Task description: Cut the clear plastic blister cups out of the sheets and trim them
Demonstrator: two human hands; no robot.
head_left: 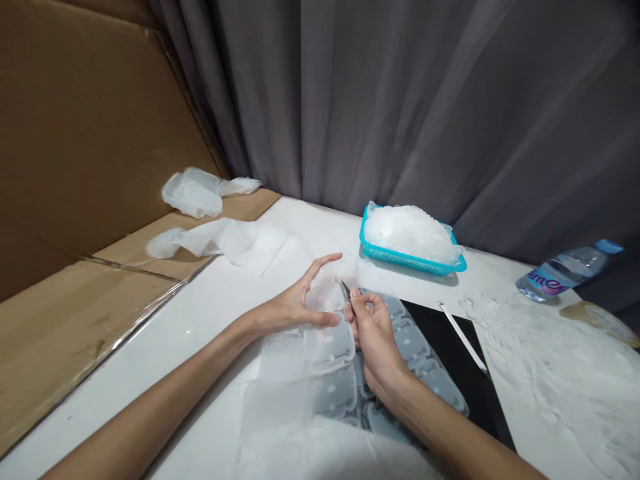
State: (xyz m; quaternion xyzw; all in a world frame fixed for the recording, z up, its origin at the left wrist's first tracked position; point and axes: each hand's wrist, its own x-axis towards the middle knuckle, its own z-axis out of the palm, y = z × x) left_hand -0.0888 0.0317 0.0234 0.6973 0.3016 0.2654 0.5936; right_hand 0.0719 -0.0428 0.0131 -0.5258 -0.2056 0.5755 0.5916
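My left hand (pixel 295 303) lies with thumb and index finger spread, pressing on a translucent plastic sheet (pixel 280 393). Rounded clear pieces, each with a small dot and a thin line, show on the sheet. In a pinch, my right hand (pixel 373 330) grips a pair of dark, pointed tweezers (pixel 346 291), their tips at the rounded piece (pixel 327 297) between my left thumb and index finger. More such pieces (pixel 430 373) lie under and beside my right forearm, on a black mat (pixel 480 373). My right forearm hides part of the mat and sheet.
Heaped white material fills a turquoise basket (pixel 413 261) at the back. A water bottle (pixel 565 272) leans at the right. Crumpled film (pixel 245 243) and a translucent bundle (pixel 193 192) lie back left by cardboard (pixel 100 293). A white strip (pixel 463 337) rests on the mat.
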